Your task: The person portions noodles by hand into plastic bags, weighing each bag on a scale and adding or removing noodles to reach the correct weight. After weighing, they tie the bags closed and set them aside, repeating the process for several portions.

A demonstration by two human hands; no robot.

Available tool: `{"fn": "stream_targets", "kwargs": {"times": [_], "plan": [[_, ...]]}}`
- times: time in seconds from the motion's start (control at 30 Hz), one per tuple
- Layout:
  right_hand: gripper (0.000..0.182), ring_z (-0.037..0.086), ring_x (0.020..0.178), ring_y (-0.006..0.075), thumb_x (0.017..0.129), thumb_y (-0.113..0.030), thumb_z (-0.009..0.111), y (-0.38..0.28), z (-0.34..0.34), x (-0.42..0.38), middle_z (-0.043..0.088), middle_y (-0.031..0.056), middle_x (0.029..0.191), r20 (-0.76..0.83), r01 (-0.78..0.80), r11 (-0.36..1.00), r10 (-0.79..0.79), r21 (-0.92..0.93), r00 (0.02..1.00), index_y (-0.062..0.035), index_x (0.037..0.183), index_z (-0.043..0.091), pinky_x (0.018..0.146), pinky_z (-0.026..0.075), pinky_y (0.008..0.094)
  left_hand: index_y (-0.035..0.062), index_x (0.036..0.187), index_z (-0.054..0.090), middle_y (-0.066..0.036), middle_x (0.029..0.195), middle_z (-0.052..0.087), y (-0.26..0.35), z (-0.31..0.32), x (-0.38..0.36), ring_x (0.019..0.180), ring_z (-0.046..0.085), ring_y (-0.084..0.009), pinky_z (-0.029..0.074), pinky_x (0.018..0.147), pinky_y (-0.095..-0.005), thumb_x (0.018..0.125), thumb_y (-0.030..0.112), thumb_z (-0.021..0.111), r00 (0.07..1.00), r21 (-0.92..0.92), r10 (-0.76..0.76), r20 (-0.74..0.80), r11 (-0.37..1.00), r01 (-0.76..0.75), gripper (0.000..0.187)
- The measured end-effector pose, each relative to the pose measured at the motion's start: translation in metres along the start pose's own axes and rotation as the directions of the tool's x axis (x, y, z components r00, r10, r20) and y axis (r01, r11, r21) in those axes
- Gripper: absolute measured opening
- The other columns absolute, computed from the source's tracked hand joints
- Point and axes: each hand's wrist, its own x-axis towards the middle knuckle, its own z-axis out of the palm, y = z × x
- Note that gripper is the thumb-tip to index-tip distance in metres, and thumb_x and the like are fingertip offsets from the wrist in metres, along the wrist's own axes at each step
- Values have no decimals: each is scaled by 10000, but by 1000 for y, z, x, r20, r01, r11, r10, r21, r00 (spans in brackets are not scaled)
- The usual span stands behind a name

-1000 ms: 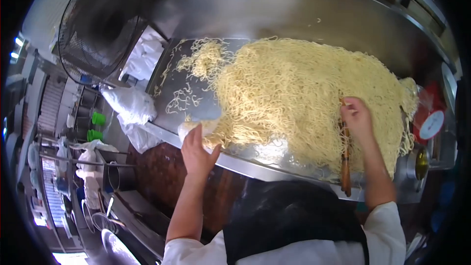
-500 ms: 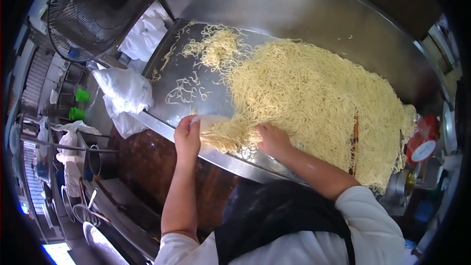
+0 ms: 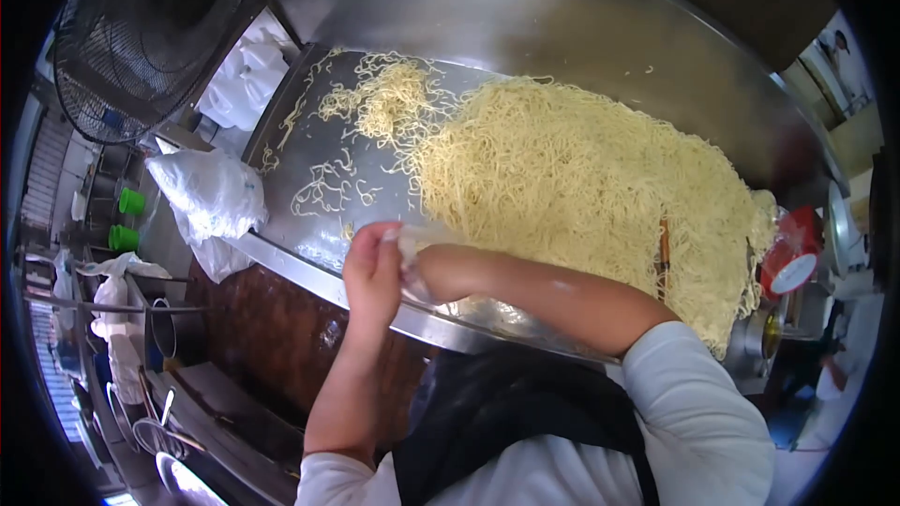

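Observation:
A large heap of yellow noodles (image 3: 562,169) covers much of the metal tray table (image 3: 319,145), with a smaller loose pile (image 3: 389,103) at its upper left. At the table's front edge, my left hand (image 3: 373,267) pinches the rim of a thin clear plastic bag (image 3: 422,236). My right hand (image 3: 433,274) reaches inside the bag, close beside the left, and its fingers are hidden by plastic and wrist. What it holds there cannot be made out.
White plastic bags (image 3: 211,197) hang over the table's left corner. A fan (image 3: 141,37) stands at the upper left. A red scale (image 3: 795,248) is at the right end. A person in white (image 3: 844,61) shows at the far upper right.
My right hand has moved left from the heap's front edge into the bag, bringing noodles out of plain sight. My left hand stays on the bag. The view has shifted slightly.

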Motion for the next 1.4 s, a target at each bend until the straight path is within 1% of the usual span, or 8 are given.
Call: {"fn": "stream_targets", "kwargs": {"times": [0.17, 0.33, 0.53, 0.73, 0.87, 1.07, 1.1, 1.4], "plan": [[488, 599, 1044, 303, 750, -237, 684, 25, -59, -22, 619, 173, 1125, -14, -32, 925, 41, 380, 999, -117, 1211, 584, 876, 465, 394, 13, 1039, 573, 17, 610, 485, -17, -36, -5, 477, 416, -49, 362, 435, -194, 955, 106, 497, 981, -219, -145, -132, 969, 114, 146], [825, 260, 1360, 382, 626, -323, 802, 47, -8, -51, 326, 248, 1428, -179, -139, 911, 74, -388, 981, -64, 1326, 450, 1113, 231, 488, -6, 1045, 567, 32, 580, 433, -6, -34, 5, 458, 354, -44, 282, 413, -199, 923, 56, 476, 978, -325, -182, -104, 935, 139, 164], [500, 314, 1331, 359, 606, -284, 771, 69, 2, -63, 432, 201, 1363, -356, -165, 906, 17, -390, 934, -61, 1038, 653, 1113, 210, 498, -5, 1046, 612, 53, 557, 429, -10, -39, 20, 457, 374, -39, 306, 433, -192, 876, 35, 528, 979, -522, -170, 110, 829, 203, 194], [358, 632, 862, 320, 626, -261, 692, 16, -34, -58, 658, 176, 870, -203, -219, 975, 206, -42, 957, -84, 936, 666, 849, 460, 444, 13, 1368, 431, -58, 1159, 593, 26, 8, 11, 999, 543, -91, 445, 871, -242, 664, 41, 781, 738, 528, -295, 606, 844, -96, 786], [348, 630, 793, 351, 595, -205, 676, -5, -47, -71, 658, 162, 837, -407, -98, 965, 193, 241, 893, -95, 924, 652, 680, 501, 405, 74, 1393, 414, -16, 995, 639, -11, 20, 20, 781, 594, -99, 492, 688, -290, 656, 123, 821, 776, 154, 90, 624, 960, -235, 844], [255, 592, 721, 375, 598, -172, 649, -55, -60, -73, 587, 171, 750, -585, 258, 923, -46, 285, 810, -45, 806, 577, 632, 474, 404, 30, 1331, 428, -67, 1262, 521, -28, 9, 28, 1141, 511, -141, 423, 963, -297, 663, 61, 795, 591, -123, 16, 807, 982, 142, 763], [242, 574, 701, 385, 595, -175, 645, -61, -61, -72, 564, 169, 719, -613, 365, 892, -135, 268, 778, -40, 772, 552, 617, 464, 408, 35, 1276, 462, -87, 1256, 515, -25, 14, 25, 1139, 513, -173, 428, 970, -325, 669, 70, 782, 555, -222, -153, 818, 806, 549, 687], [482, 573, 813, 389, 689, -434, 697, 11, -59, -66, 570, 176, 830, -619, 269, 882, 33, 387, 785, -16, 886, 560, 720, 455, 440, 4, 1247, 469, -126, 1162, 553, 23, 19, -7, 1047, 570, -278, 478, 920, -400, 602, 51, 702, 794, -419, -254, 552, 739, 527, 687]]}}
